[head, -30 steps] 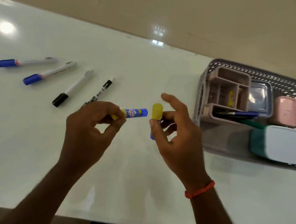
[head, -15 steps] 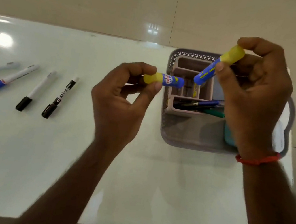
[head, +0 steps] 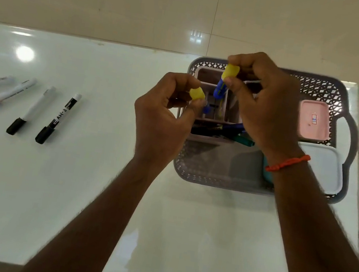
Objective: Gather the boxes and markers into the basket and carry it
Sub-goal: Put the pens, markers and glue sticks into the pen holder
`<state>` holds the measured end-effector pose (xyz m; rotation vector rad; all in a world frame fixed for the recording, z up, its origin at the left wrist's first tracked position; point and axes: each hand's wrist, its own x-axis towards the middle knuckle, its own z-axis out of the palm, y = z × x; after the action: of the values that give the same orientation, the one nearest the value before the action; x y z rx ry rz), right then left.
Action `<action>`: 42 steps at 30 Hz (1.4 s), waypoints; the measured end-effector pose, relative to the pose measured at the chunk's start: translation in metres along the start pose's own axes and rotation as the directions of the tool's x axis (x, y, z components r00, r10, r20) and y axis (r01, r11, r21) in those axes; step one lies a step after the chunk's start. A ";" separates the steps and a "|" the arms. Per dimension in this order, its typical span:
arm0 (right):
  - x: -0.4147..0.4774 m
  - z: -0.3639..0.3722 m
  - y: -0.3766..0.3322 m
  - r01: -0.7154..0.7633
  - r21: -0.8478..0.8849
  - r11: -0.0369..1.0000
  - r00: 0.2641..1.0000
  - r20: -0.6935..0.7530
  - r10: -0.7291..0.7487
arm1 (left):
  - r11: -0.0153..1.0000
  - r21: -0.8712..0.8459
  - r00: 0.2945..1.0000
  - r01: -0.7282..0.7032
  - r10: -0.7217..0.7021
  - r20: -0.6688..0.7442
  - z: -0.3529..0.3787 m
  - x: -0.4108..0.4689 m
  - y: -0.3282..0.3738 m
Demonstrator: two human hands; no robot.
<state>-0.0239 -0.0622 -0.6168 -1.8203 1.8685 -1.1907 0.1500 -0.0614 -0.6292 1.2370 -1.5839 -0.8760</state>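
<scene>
Care: my left grip [head: 162, 119] pinches one yellow-capped blue plastic stick [head: 197, 93], my right grip [head: 269, 107] a second such stick [head: 230, 72], over the pink divided organiser [head: 204, 75] in the grey lattice basket [head: 316, 87]; I'd lower each upright, then release.

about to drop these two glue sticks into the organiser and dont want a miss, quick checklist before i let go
1. Left hand pinches the first glue stick near its yellow cap: ok.
2. Right hand pinches the second glue stick, blue end pointing down: ok.
3. Both sticks are over the pink organizer inside the basket: ok.
4. Free compartment under each stick: cannot tell, the hands hide part of it.
5. All markers gathered: not ok, four lie on the table to the left.
</scene>
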 end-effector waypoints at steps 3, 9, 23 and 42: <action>0.002 -0.002 0.004 0.062 -0.067 0.996 0.990 0.133 -0.053 | 0.999 0.034 0.999 -0.017 0.016 0.040 0.008 -0.003 -0.004; 0.006 -0.003 0.011 0.109 -0.178 0.978 0.972 0.226 -0.067 | 0.997 0.060 0.998 -0.042 0.040 0.044 0.017 -0.002 0.000; -0.009 0.000 0.011 -0.032 -0.260 0.965 0.951 0.289 0.109 | 0.946 0.290 0.963 -0.146 0.068 0.262 0.021 -0.014 -0.013; -0.106 0.032 -0.093 0.091 -0.546 0.833 0.872 0.448 0.199 | 0.862 0.496 0.929 0.102 -0.261 0.261 -0.099 -0.068 -0.018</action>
<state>0.0817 0.0365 -0.6072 -2.0594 2.0418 -0.0932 0.2542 0.0002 -0.6284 1.6809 -2.0538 -0.8665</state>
